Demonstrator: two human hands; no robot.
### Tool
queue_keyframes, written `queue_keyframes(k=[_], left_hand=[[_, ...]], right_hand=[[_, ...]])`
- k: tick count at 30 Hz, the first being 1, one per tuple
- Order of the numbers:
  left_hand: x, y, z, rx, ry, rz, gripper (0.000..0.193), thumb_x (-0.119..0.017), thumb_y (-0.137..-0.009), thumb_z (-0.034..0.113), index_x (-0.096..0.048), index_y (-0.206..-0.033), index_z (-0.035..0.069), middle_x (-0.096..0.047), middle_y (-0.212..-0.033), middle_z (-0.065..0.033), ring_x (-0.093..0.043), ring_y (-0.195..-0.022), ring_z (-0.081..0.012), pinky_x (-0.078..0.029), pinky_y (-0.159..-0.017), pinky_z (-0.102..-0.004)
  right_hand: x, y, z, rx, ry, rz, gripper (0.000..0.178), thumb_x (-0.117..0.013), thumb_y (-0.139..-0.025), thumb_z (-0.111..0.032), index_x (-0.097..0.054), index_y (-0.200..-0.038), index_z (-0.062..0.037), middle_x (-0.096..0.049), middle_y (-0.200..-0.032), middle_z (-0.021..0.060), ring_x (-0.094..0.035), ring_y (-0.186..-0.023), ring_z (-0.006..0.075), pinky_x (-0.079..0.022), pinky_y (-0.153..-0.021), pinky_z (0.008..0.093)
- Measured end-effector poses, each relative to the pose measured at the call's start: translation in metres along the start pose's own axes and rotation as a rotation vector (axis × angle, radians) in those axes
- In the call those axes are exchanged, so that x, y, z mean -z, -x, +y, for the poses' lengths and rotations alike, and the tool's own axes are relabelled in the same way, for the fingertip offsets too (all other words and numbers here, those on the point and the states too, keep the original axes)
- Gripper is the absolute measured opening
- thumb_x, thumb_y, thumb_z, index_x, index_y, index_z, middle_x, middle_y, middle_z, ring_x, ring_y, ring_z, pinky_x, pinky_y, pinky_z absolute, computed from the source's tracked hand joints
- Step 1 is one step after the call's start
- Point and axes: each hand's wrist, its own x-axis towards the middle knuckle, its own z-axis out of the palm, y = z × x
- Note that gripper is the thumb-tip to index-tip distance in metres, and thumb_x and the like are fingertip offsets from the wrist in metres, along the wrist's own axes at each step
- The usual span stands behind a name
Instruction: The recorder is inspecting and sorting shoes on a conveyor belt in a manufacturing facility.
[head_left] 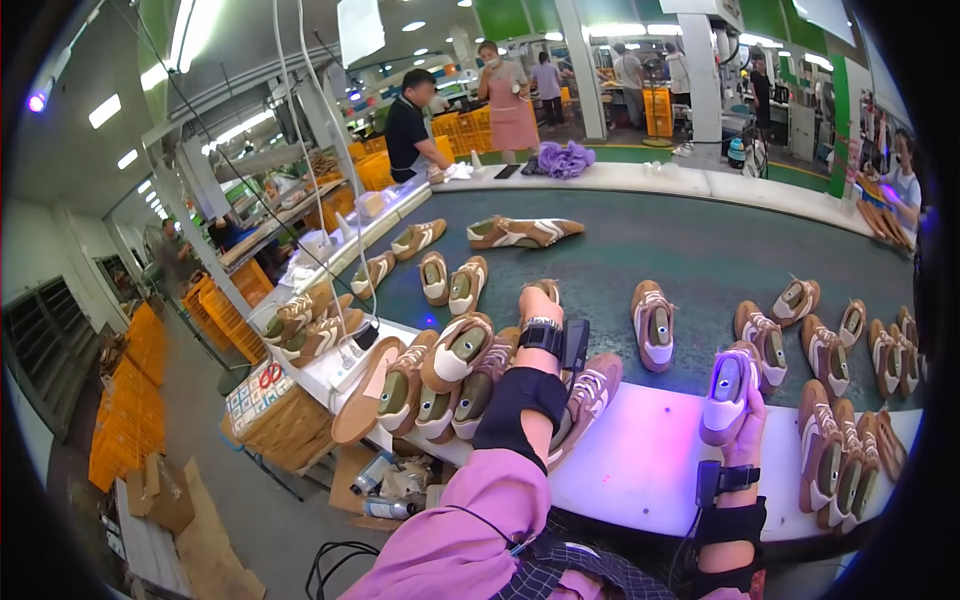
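Note:
My right hand [746, 430] is closed round a tan sneaker [726, 392] with white stripes and a white heel, raised above the near white ledge, its opening toward me. A green insert fills the opening. My left arm stretches forward over the near row, and my left hand [538, 303] is at another tan shoe [549, 287] on the dark green belt. Its fingers are mostly hidden, so their grip is unclear. Below that forearm, a tan sneaker [592, 398] leans on the ledge. Several matching shoes crowd at its left, including one shoe [458, 352] resting on others.
Sneakers stand about the green belt [600, 270], with a group [838, 455] at the right of the white ledge [640, 470]. A white cable [352, 240] hangs at left. Orange crates [128, 400] line the aisle. Two people stand beyond the belt near purple cloth [566, 160].

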Motion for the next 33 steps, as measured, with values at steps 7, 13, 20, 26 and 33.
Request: queue_keyframes(k=[7,13,20,26,33], left_hand=[[-0.015,0.106,0.008,-0.104,-0.295,-0.170,0.047,-0.058,-0.077,0.032,-0.049,-0.114,0.003,-0.049,-0.107,-0.0084,-0.051,-0.081,-0.0191,-0.044,-0.067,-0.0348],[0.008,0.220,-0.023,0.029,-0.555,-0.992,0.073,-0.068,-0.072,0.025,-0.033,-0.128,-0.005,-0.046,-0.118,-0.0202,-0.047,-0.108,-0.0285,-0.035,-0.097,-0.0334],[0.050,0.287,-0.105,-0.281,-1.156,-1.134,0.094,-0.072,-0.065,0.031,-0.023,-0.135,-0.009,-0.043,-0.121,-0.0206,-0.044,-0.114,-0.0291,-0.033,-0.101,-0.0364],[0.057,0.280,-0.138,-0.074,-1.114,-1.153,0.084,-0.070,-0.063,0.027,-0.027,-0.128,-0.005,-0.045,-0.118,-0.0184,-0.045,-0.113,-0.0250,-0.037,-0.096,-0.0357],[0.055,0.270,-0.139,0.017,-0.996,-1.116,0.069,-0.067,-0.058,0.015,-0.036,-0.116,-0.006,-0.054,-0.099,-0.0179,-0.057,-0.085,-0.0234,-0.048,-0.070,-0.0324]], right_hand=[[0.004,-0.001,0.004,0.023,-0.036,0.066,0.043,-0.052,-0.088,-0.030,-0.049,-0.121,-0.0030,-0.062,-0.104,0.0126,-0.064,-0.086,0.0244,-0.053,-0.076,0.0367],[0.015,-0.004,0.007,0.018,-0.051,0.077,0.044,-0.050,-0.089,-0.032,-0.050,-0.120,-0.0008,-0.063,-0.101,0.0140,-0.063,-0.086,0.0256,-0.050,-0.079,0.0368],[0.025,0.000,0.007,-0.013,-0.009,-0.099,0.042,-0.047,-0.091,-0.033,-0.050,-0.121,-0.0030,-0.060,-0.110,0.0095,-0.060,-0.096,0.0217,-0.047,-0.087,0.0365],[0.023,0.003,0.008,-0.013,-0.043,-0.172,0.047,-0.045,-0.091,-0.034,-0.046,-0.126,-0.0026,-0.056,-0.117,0.0125,-0.055,-0.107,0.0254,-0.042,-0.095,0.0398],[0.019,0.006,0.010,-0.034,0.008,-0.238,0.049,-0.047,-0.091,-0.036,-0.045,-0.126,-0.0023,-0.055,-0.119,0.0109,-0.055,-0.107,0.0235,-0.040,-0.096,0.0393]])
